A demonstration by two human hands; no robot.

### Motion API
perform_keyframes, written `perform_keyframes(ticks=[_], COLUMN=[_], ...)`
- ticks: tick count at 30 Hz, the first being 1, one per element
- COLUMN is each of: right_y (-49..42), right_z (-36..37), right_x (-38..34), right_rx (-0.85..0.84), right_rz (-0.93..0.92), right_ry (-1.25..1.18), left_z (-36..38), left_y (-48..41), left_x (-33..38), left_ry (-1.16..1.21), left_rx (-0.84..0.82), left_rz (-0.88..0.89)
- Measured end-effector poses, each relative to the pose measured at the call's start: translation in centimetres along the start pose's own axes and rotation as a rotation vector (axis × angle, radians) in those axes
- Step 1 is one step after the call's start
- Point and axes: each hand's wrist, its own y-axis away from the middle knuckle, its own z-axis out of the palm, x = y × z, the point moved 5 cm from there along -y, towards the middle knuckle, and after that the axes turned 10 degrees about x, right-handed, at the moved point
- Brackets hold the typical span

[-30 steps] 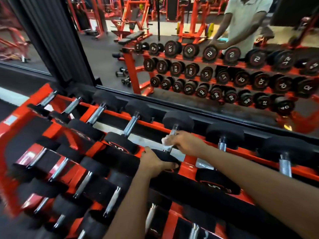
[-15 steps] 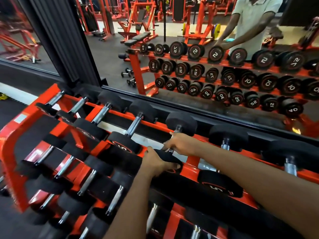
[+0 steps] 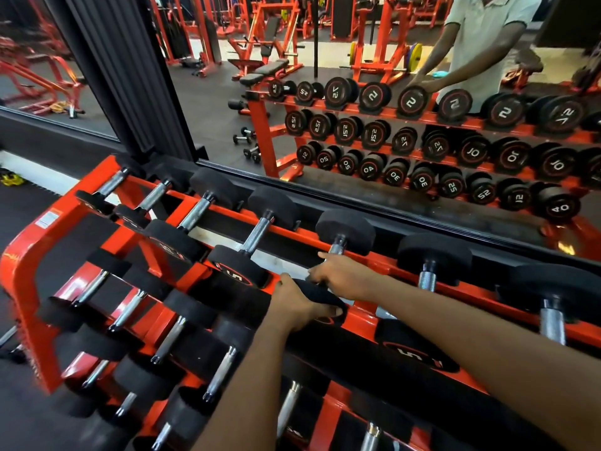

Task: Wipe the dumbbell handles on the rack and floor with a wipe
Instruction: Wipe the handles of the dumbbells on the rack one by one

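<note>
The near, lower tiers of the orange rack (image 3: 29,265) carry dumbbells with bare chrome grips, one (image 3: 221,374) just left of the forearm. On the top tier the left hand (image 3: 297,304) curls its fingers over the near black head (image 3: 318,292) of a dumbbell, gripping it. Just beyond, the right hand (image 3: 344,276) is closed round that dumbbell's handle (image 3: 337,246) – only a short knurled stub shows before the far head (image 3: 344,231). Whether a wipe lies under the palm cannot be told. Neighbouring dumbbells (image 3: 257,236) sit on either side. Farthest, a mirror (image 3: 211,125) reflects the rack and a person – both arms reaching forward.
</note>
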Motion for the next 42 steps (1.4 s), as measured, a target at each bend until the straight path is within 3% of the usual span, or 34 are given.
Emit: perform_keyframes(ticks=[4, 9, 13, 18, 21, 24, 26, 29, 33, 37, 42], right_y=[0.6, 0.3, 1.3, 0.4, 1.4, 1.9, 2.0, 2.3, 1.8, 3.3, 2.8], right_z=[-0.5, -3.5, -0.2, -2.9, -1.7, -3.1, -3.0, -1.8, -2.5, -1.7, -0.9], right_x=[0.7, 3.2, 0.2, 2.1, 1.3, 3.0, 2.3, 1.3, 2.7, 0.7, 1.8], right_rx=[-0.013, 0.231, 0.058, 0.199, 0.16, 0.282, 0.272, 0.179, 0.195, 0.317, 0.6], right_rz=[-0.033, 0.171, -0.003, 0.091, -0.01, 0.126, 0.165, 0.083, 0.244, 0.221, 0.606], right_ry=[-0.083, 0.113, 0.049, 0.242, 0.179, 0.18, 0.25, 0.224, 0.283, 0.261, 0.013], left_z=[0.0, 0.1, 0.1, 0.0, 0.0, 0.0, -0.1, -0.1, -0.3, -0.5, -0.4], left_y=[-0.1, -0.3, -0.2, -0.2, -0.2, -0.2, -0.1, -0.2, -0.2, -0.1, 0.0], left_x=[0.0, -0.1, -0.1, 0.0, 0.0, 0.1, 0.0, 0.0, 0.1, 0.2, 0.2], left_ry=[0.002, 0.023, -0.006, -0.023, -0.019, -0.018, -0.025, -0.044, -0.053, -0.063, -0.073], left_rx=[-0.021, -0.004, -0.022, 0.003, 0.001, -0.005, -0.005, -0.024, -0.073, -0.072, -0.07], left_rz=[0.006, 0.027, 0.016, 0.049, 0.058, 0.057, 0.055, 0.057, 0.038, 0.035, 0.035])
